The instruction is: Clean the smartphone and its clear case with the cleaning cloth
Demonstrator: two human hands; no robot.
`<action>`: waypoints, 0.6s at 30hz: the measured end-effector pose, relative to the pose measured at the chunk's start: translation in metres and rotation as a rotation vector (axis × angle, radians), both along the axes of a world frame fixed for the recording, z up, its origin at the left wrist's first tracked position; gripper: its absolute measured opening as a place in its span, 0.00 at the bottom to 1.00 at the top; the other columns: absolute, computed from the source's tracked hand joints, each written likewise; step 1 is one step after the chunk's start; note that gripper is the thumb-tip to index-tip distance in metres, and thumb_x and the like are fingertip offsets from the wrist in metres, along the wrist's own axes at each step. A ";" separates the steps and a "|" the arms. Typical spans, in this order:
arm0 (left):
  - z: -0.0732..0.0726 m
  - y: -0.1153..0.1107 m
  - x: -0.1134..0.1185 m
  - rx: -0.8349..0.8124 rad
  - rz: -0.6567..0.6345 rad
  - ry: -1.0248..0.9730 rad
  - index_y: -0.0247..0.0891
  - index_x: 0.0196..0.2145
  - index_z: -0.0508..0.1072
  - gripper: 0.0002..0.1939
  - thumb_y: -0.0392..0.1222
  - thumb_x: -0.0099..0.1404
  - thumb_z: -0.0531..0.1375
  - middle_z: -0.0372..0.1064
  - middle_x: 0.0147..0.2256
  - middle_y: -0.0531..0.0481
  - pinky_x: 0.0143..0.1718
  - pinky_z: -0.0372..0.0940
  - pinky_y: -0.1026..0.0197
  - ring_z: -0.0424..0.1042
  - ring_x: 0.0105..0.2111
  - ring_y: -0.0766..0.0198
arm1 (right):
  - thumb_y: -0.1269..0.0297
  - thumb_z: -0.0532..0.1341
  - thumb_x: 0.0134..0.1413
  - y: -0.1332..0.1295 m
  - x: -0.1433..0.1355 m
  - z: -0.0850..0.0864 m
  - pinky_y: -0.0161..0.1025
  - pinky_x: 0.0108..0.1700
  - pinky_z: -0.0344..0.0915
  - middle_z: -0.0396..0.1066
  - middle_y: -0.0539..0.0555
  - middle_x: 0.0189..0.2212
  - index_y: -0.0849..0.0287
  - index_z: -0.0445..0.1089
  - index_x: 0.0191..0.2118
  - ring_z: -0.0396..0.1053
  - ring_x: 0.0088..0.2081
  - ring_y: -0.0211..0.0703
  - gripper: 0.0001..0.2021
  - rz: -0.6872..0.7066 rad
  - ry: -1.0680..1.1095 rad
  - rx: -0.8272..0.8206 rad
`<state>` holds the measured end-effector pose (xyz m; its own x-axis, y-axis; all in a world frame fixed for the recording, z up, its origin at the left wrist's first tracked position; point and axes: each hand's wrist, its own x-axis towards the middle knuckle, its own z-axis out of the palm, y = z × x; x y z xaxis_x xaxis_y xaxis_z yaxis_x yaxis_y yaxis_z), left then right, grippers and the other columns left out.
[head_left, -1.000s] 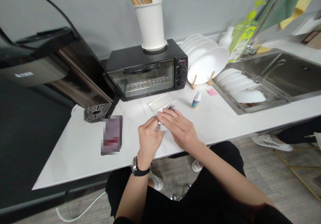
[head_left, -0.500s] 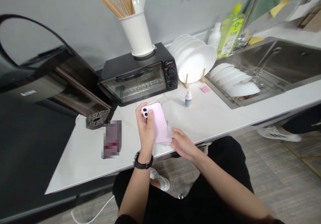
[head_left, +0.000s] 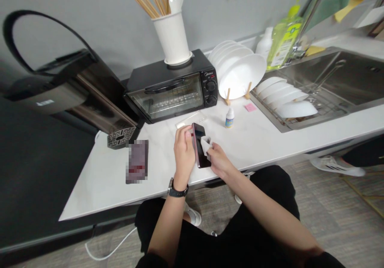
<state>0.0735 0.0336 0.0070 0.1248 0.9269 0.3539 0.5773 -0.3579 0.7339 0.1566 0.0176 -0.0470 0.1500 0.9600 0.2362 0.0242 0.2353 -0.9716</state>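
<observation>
My left hand [head_left: 184, 153] grips a phone [head_left: 199, 148] by its edge, tilted so the dark screen faces right. My right hand [head_left: 219, 161] pinches a small white wipe [head_left: 206, 144] against that screen. Both hands hover over the front of the white counter [head_left: 264, 138]. A clear phone case [head_left: 192, 119] lies flat just behind them, in front of the toaster oven. A small white dropper bottle [head_left: 229, 117] stands to the right of the case.
A black toaster oven [head_left: 171, 86] holds a white utensil cup [head_left: 172, 38] with chopsticks. White plates [head_left: 240, 74] stand in a rack, bowls [head_left: 288, 100] in the sink rack. A blurred dark device [head_left: 137, 161] lies left; a pink note [head_left: 250, 107] and green soap bottle [head_left: 280, 42] sit right.
My left hand lifted the phone off the counter, showed its pink back, then turned it so the dark screen faces my right hand. The wipe now rests on the screen.
</observation>
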 end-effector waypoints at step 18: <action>-0.018 -0.030 -0.035 -0.111 -0.117 0.298 0.43 0.51 0.37 0.29 0.43 0.54 0.47 0.50 0.45 0.49 0.46 0.50 0.58 0.52 0.46 0.60 | 0.67 0.47 0.45 -0.020 0.053 0.020 0.37 0.32 0.57 0.65 0.51 0.26 0.56 0.57 0.39 0.62 0.27 0.40 0.12 -0.009 -0.354 -0.152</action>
<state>0.0389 0.0038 -0.0108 0.3149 0.9313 0.1833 0.7321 -0.3612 0.5775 0.2091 -0.0027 -0.0272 0.0929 0.9871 0.1302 0.3654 0.0879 -0.9267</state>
